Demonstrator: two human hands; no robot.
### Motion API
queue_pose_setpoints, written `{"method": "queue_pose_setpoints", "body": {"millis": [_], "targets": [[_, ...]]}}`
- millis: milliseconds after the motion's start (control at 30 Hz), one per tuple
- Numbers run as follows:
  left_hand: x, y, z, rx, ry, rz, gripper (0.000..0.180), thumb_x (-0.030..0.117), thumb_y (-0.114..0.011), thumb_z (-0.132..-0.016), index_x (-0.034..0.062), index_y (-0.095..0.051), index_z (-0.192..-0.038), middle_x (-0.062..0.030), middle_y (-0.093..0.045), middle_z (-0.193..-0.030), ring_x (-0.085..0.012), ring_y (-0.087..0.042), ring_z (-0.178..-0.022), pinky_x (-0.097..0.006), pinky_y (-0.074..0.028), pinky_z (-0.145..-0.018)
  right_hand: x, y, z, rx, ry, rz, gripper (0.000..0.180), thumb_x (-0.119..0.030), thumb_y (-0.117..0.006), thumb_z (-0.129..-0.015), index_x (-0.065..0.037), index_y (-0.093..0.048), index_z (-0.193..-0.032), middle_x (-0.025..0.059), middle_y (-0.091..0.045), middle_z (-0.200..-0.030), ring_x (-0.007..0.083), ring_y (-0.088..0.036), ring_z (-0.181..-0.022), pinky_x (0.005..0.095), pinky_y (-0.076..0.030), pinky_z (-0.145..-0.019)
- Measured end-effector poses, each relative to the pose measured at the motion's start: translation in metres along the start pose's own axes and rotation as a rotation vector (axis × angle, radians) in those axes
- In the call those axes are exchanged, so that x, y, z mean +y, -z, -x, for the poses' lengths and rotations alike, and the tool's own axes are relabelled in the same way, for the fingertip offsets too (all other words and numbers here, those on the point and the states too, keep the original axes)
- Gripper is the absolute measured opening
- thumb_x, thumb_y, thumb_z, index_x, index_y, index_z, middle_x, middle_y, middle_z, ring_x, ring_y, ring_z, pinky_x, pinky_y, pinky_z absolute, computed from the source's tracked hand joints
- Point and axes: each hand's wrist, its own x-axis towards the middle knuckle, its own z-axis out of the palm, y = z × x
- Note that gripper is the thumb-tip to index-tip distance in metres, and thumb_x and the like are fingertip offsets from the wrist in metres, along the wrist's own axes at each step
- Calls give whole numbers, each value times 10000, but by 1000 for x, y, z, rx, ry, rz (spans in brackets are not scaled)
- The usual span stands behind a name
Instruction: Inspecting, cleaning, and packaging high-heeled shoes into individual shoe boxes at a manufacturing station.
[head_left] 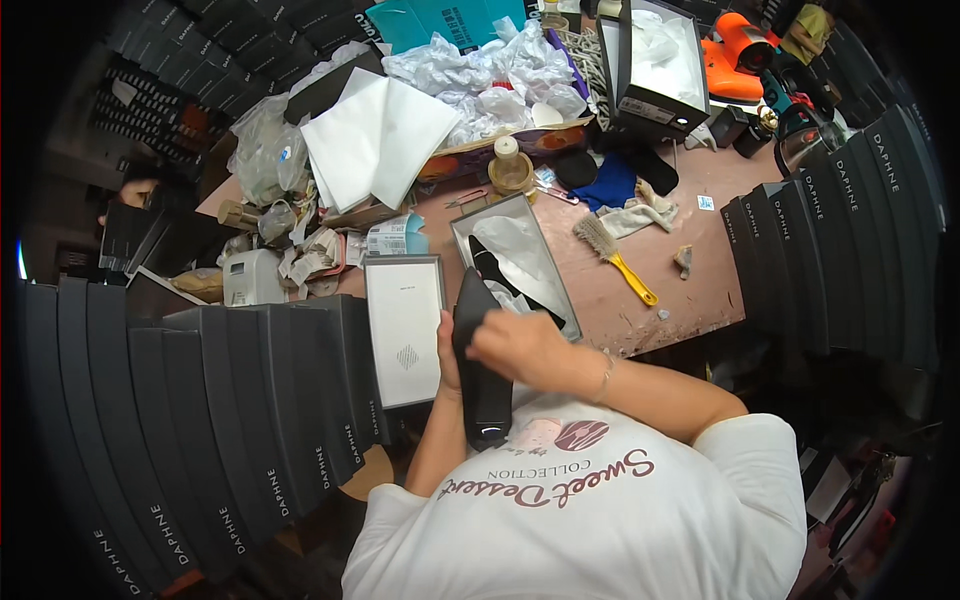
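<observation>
A black pointed shoe (486,400) is upheld in front of my chest, its toe pointing away and its heel end toward me. My left hand (449,360) wraps its left side, fingers partly hidden behind it. Over the shoe's upper right edge, my right hand (522,348) has its fingers curled in and pressed together; whatever is between them is hidden. Just beyond lies an uncovered grey shoe box (570,315) with white tissue paper (515,245) and a second black shoe (487,262) inside. The box lid (405,345), white inside, lies left of the held shoe.
A yellow-handled brush (630,278), a blue cloth (607,185) and a capped jar (510,170) sit on the table (690,290). White paper sheets (375,140) and crumpled tissue (490,75) are piled behind. Dark shoe boxes (230,400) line the left, more boxes (830,240) the right.
</observation>
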Motion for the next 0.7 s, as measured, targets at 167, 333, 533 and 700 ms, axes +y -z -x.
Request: {"method": "queue_pose_setpoints", "body": {"millis": [167,333,533,700], "targets": [[1,26,-10,131,-184,27,634,551,-388,-909,79,-431,-1330,-142,-574,-1078,-256,-613,-872,-374,-528,-775,-4,-14,1,-66,-60,-8,102,-154,-660,-812,-81,-602,-853,72,-555,-819,270,-601,-732,378,-481,-563],[11,57,-7,165,-295,59,569,554,-367,-900,18,-541,-979,-115,-587,-886,-248,-591,-717,-335,-509,-653,-19,-18,36,-541,-21,-407,211,-62,-634,-783,-65,-687,-987,73,-570,-903,264,-597,-835,365,-502,-687],[13,72,-2,20,-238,190,575,545,-391,-904,52,-533,-1165,-147,-596,-942,-266,-602,-800,-346,-522,-675,-9,-26,26,-517,72,-311,190,-65,-642,-764,-58,-696,-946,74,-584,-890,274,-591,-843,367,-485,-720],[11,66,10,163,-171,200,625,573,-376,-908,11,-553,-1117,-150,-598,-1002,-272,-613,-862,-342,-538,-740,1,-55,4,-300,93,-153,267,-35,-638,-725,-101,-713,-972,68,-568,-883,247,-589,-848,354,-501,-693]]}}
